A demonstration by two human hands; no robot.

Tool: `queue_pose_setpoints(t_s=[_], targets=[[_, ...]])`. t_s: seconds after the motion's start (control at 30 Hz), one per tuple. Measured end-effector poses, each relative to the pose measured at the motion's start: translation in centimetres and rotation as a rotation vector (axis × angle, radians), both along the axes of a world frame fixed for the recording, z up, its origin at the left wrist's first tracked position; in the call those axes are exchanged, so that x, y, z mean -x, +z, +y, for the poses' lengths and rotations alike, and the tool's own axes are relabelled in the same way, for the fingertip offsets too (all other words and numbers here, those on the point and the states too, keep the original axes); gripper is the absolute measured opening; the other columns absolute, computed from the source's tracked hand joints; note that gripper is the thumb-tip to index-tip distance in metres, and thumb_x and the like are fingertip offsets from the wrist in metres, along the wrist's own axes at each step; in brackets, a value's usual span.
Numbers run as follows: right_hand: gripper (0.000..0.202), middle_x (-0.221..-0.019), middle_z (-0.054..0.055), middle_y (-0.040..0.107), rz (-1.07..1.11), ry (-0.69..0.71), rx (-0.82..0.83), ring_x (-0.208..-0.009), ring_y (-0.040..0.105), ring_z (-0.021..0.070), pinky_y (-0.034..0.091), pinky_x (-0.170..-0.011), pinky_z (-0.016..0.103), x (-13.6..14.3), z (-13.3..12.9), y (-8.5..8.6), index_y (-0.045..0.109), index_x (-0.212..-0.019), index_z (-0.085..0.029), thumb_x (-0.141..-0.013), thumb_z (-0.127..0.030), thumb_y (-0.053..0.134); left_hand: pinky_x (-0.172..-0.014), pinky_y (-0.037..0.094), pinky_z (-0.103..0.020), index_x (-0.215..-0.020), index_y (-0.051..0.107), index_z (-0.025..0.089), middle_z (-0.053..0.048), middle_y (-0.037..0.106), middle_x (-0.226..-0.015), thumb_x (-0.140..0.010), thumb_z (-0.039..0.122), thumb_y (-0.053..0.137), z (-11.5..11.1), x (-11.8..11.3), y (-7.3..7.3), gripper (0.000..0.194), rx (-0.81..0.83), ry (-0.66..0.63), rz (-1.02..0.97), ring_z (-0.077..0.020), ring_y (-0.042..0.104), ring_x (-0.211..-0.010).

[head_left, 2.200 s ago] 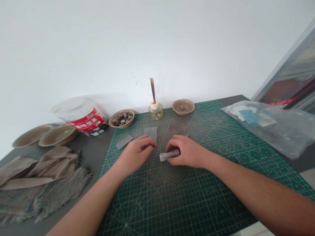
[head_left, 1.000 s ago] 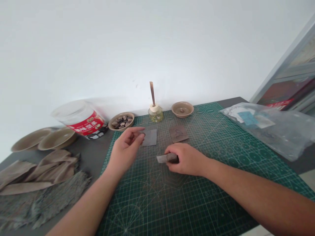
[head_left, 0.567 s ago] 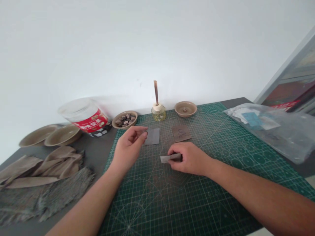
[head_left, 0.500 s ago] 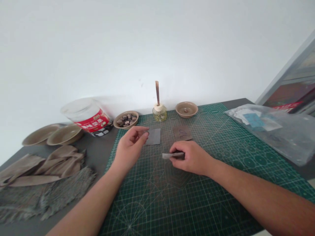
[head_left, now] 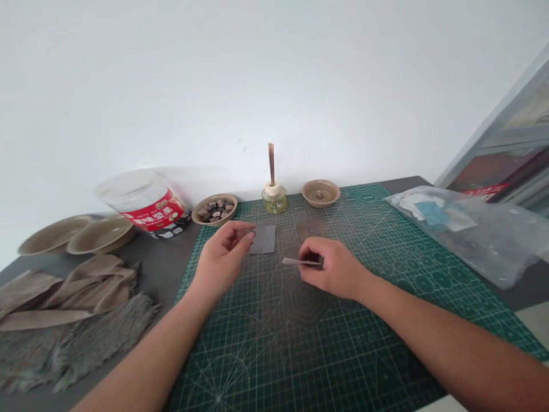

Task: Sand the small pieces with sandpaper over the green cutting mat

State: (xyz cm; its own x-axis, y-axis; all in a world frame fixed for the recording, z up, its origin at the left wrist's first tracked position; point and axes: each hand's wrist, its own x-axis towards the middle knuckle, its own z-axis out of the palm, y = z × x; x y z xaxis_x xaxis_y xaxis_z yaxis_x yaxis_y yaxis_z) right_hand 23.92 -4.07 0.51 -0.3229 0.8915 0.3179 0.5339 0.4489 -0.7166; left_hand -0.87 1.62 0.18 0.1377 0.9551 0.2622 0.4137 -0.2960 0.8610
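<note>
My right hand (head_left: 332, 264) is closed on a thin grey piece of sandpaper (head_left: 291, 261), seen nearly edge-on just above the green cutting mat (head_left: 257, 343). The thumb and fingers of my left hand (head_left: 223, 252) are pinched together, with a small dark bit at their tips that is too small to name. Beyond the left fingertips a grey square sheet (head_left: 266, 239) lies flat on the mat. A brown square sheet (head_left: 311, 228) with handwriting lies past my right hand, which partly covers it.
Small brown and dark pieces fill a bowl (head_left: 234, 200) at the back. A reed diffuser (head_left: 274, 197) and another bowl (head_left: 321, 194) stand near the wall. Left are a plastic tub (head_left: 150, 209), two bowls (head_left: 100, 236) and cloths (head_left: 94, 286). A clear bag (head_left: 493, 240) lies right.
The view has shifted slightly. My right hand has turned a little, so the sandpaper shows a thinner edge. The left hand keeps its pinch near the grey sheet.
</note>
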Motion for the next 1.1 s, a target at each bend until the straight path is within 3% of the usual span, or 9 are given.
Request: queue_pose_setpoints(t_s=[0.13, 0.23, 0.33, 0.47, 0.73, 0.83, 0.9, 0.97, 1.1], targets=[[0.004, -0.08, -0.001, 0.066, -0.125, -0.373, -0.086, -0.071, 0.06, 0.0157, 0.041, -0.067, 0.028, -4.7, 1.7, 0.8, 0.057, -0.091, -0.022, -0.087, -0.022, 0.059, -0.063, 0.042, -0.025, -0.107, 0.066, 0.019, 0.001, 0.06, -0.076, -0.086, 0.04, 0.065, 0.1, 0.0, -0.1, 0.029, 0.022, -0.001, 0.03, -0.0157, 0.055, -0.07], [0.017, -0.095, 0.005, 0.068, -0.347, -0.59, -0.103, -0.083, 0.063, 0.0205, 0.043, -0.073, 0.031, -8.6, 3.0, -0.2, 0.053, -0.108, -0.02, -0.092, -0.02, 0.049, -0.061, 0.041, -0.025, -0.109, 0.066, 0.021, 0.001, 0.06, -0.078, -0.087, 0.042, 0.064, 0.3, 0.0, -0.5, 0.03, 0.04, -0.027, 0.086, -0.0157, 0.054, -0.069], [0.023, -0.108, 0.012, 0.067, -0.5, -0.642, -0.085, -0.1, 0.061, 0.0261, 0.044, -0.085, 0.035, -10.6, 3.8, -2.1, 0.053, -0.114, -0.017, -0.091, -0.017, 0.048, -0.062, 0.041, -0.025, -0.111, 0.065, 0.023, 0.002, 0.059, -0.077, -0.089, 0.043, 0.062, 0.4, -0.1, -0.9, 0.03, 0.045, -0.068, 0.132, -0.0154, 0.054, -0.069], [0.024, -0.115, 0.016, 0.062, -0.569, -0.642, -0.074, -0.111, 0.054, 0.0315, 0.041, -0.094, 0.04, -10.2, 4.3, -4.2, 0.058, -0.113, -0.016, -0.092, -0.027, 0.054, -0.062, 0.04, -0.025, -0.109, 0.065, 0.022, 0.002, 0.056, -0.075, -0.089, 0.045, 0.061, 0.4, 0.0, -1.0, 0.03, 0.043, -0.076, 0.161, -0.0151, 0.053, -0.068], [0.047, -0.122, 0.02, 0.057, -0.625, -0.766, -0.064, -0.113, 0.049, 0.0383, 0.039, -0.092, 0.051, -8.5, 3.7, -3.7, 0.056, -0.125, -0.015, -0.093, -0.048, 0.053, -0.062, 0.04, -0.026, -0.108, 0.065, 0.021, 0.003, 0.053, -0.073, -0.089, 0.044, 0.06, 0.1, -0.2, -0.7, 0.03, 0.037, -0.097, 0.167, -0.0149, 0.052, -0.067], [0.047, -0.124, 0.018, 0.058, -0.661, -0.693, -0.163, -0.115, 0.047, 0.0384, 0.037, -0.094, 0.053, -6.7, 2.7, -2.5, 0.054, -0.13, -0.018, -0.094, -0.047, 0.052, -0.064, 0.041, -0.026, -0.108, 0.065, 0.021, 0.002, 0.055, -0.075, -0.089, 0.041, 0.06, -0.3, -0.5, -0.4, 0.028, 0.039, -0.116, 0.146, -0.0153, 0.054, -0.07], [0.045, -0.12, 0.015, 0.06, -0.646, -0.42, -0.203, -0.113, 0.051, 0.0334, 0.038, -0.096, 0.048, -4.9, 2.2, -1.7, 0.055, -0.132, -0.02, -0.096, -0.047, 0.05, -0.065, 0.042, -0.026, -0.109, 0.064, 0.02, 0.002, 0.055, -0.076, -0.09, 0.039, 0.06, -0.5, -0.7, -0.3, 0.027, 0.04, -0.152, 0.113, -0.0154, 0.054, -0.071], [0.052, -0.117, 0.014, 0.062, -0.616, -0.264, -0.177, -0.11, 0.053, 0.0311, 0.042, -0.094, 0.044, -3.0, 2.2, -1.3, 0.055, -0.133, -0.019, -0.094, -0.053, 0.054, -0.065, 0.043, -0.026, -0.115, 0.061, 0.021, 0.002, 0.054, -0.077, -0.089, 0.037, 0.06, -0.6, -0.8, -0.3, 0.031, 0.038, -0.174, 0.066, -0.0152, 0.054, -0.071], [0.049, -0.111, 0.017, 0.064, -0.683, -0.254, -0.168, -0.108, 0.054, 0.0332, 0.044, -0.093, 0.045, -0.3, 3.2, -1.3, 0.063, -0.125, -0.016, -0.093, -0.053, 0.056, -0.064, 0.043, -0.026, -0.112, 0.063, 0.021, 0.002, 0.056, -0.075, -0.089, 0.037, 0.061, -0.7, -0.7, -0.5, 0.029, 0.033, -0.18, 0.062, -0.0153, 0.055, -0.069]])
